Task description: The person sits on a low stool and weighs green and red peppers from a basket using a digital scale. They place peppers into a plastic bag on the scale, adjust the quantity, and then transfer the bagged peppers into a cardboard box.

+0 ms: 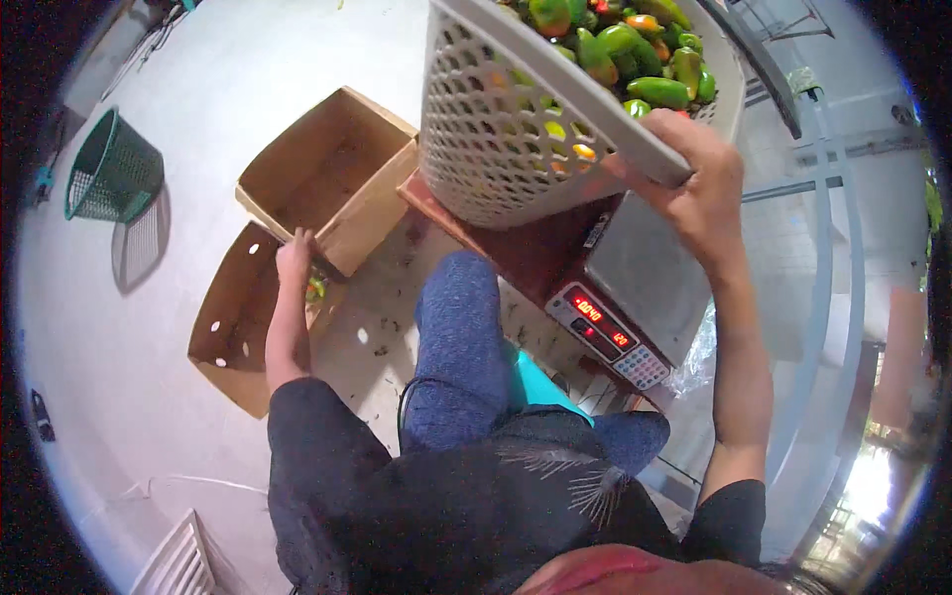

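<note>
My right hand (694, 183) is closed round the thick rim of a light grey plastic basket (476, 139). Green, orange and red peppers (635, 55) fill the basket, which stands tilted beside the scale. To the left, my left hand (295, 256) has its fingers curled at the near edge of an open cardboard box (342, 164), where it meets a second one. That second cardboard box (233, 307), with round holes in its side, lies under my left forearm. A few peppers (315, 288) show beside my left wrist.
A digital scale (605, 332) with a lit red display and metal platform stands in front of me, next to a brown wooden surface (526, 258). A green mesh basket (117, 169) is on the floor at far left. A white slatted thing (178, 560) lies lower left.
</note>
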Demonstrator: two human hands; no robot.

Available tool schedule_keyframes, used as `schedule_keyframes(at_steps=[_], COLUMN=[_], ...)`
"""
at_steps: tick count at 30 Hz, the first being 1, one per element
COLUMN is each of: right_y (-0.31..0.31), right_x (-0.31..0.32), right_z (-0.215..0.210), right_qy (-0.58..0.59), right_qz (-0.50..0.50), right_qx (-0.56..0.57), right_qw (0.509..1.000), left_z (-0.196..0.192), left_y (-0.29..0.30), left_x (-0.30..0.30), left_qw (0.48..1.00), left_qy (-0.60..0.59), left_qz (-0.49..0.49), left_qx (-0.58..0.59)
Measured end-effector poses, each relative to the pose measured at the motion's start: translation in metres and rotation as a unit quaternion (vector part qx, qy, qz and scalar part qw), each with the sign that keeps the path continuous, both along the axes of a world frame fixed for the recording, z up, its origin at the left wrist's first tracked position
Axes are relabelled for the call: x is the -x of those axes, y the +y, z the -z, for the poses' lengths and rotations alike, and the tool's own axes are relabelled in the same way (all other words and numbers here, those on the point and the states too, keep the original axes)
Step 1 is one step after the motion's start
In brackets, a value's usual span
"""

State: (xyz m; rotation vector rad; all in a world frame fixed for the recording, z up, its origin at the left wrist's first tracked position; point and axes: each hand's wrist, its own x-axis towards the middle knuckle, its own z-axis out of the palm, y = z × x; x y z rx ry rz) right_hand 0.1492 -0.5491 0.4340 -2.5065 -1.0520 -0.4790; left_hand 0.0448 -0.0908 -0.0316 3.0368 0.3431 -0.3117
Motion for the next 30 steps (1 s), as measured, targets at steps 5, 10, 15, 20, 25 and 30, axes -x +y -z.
schedule_keyframes(at_steps=[5, 10, 15, 20, 25, 30], right_y=[-0.005, -0.013, -0.003, -0.049, -0.14, -0.216], right_x=[0.007, 0.009, 0.021, 0.097, 0.183, 0.265], right_z=[-0.004, -0.001, -0.026, -0.027, 0.022, 0.093], right_qy=[0.022, -0.032, -0.01, -0.168, 0.062, 0.19], right_qz=[0.043, 0.036, -0.001, 0.015, 0.175, 0.355], right_qx=[0.008, 0.031, 0.054, 0.005, -0.075, -0.077], right_qw=[0.999, 0.998, 0.998, 0.986, 0.98, 0.912], left_z=[0.005, 0.008, 0.028, -0.04, 0.034, 0.032], left_y=[-0.05, -0.057, -0.043, -0.092, -0.083, -0.098], left_x=[0.033, 0.036, 0.065, 0.093, 0.169, 0.163], left_qw=[1.0, 0.998, 0.99, 0.937, 0.94, 0.947], left_qy=[-0.001, -0.045, -0.083, -0.236, 0.011, -0.124], left_qz=[0.018, -0.015, -0.095, -0.248, -0.326, -0.29], left_qx=[-0.006, 0.048, 0.059, 0.073, 0.094, 0.062])
